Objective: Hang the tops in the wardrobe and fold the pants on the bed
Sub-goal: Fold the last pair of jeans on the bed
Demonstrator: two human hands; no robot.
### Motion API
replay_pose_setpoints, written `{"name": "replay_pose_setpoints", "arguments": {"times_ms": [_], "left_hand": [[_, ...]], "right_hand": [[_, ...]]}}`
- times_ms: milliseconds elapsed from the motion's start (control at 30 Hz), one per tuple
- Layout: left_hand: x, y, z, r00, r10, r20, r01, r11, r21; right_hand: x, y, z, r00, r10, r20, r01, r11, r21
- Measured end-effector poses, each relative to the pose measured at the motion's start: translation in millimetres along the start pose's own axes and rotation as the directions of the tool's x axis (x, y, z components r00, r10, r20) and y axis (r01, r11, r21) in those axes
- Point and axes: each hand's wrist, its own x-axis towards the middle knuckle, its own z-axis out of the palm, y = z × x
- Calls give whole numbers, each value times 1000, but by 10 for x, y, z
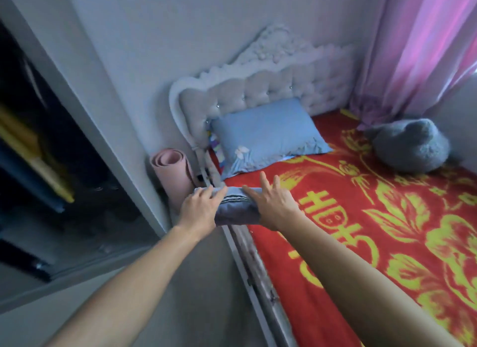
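Note:
A folded pair of grey-blue pants with dark stripes lies at the near left edge of the bed, just below the pillow. My left hand rests on its left end with the fingers laid over the top. My right hand lies flat on its right end, fingers straight and spread towards the pillow. The open wardrobe is at the left, dark inside, with hanging clothes blurred.
A blue pillow leans on the white tufted headboard. A grey plush cushion sits at the bed's far right under pink curtains. A rolled pink mat stands between wardrobe and bed. A narrow floor strip runs alongside.

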Motion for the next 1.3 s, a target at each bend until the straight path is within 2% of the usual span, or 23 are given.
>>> {"name": "replay_pose_setpoints", "arguments": {"times_ms": [167, 433, 667, 900, 1300], "left_hand": [[-462, -1184, -552, 985, -109, -135, 117, 992, 51], [-1543, -3215, -1304, 927, -249, -281, 300, 941, 155], [-2062, -4554, -1955, 851, -373, -369, 467, 859, 209], [-1827, -5596, -2616, 778, -385, -497, 550, 800, 241], [-199, -7414, -3954, 625, -185, -758, 619, 709, 338]], "right_hand": [[365, -994, -827, 975, -160, -157, 140, 982, -130], [983, -3117, -1906, 895, -320, -311, 278, 945, -174], [1530, -4413, -2762, 773, -425, -470, 371, 905, -208], [2327, -4971, -3663, 629, -451, -633, 397, 887, -238], [4487, -5207, -5510, 354, -332, -874, 271, 931, -244]]}}
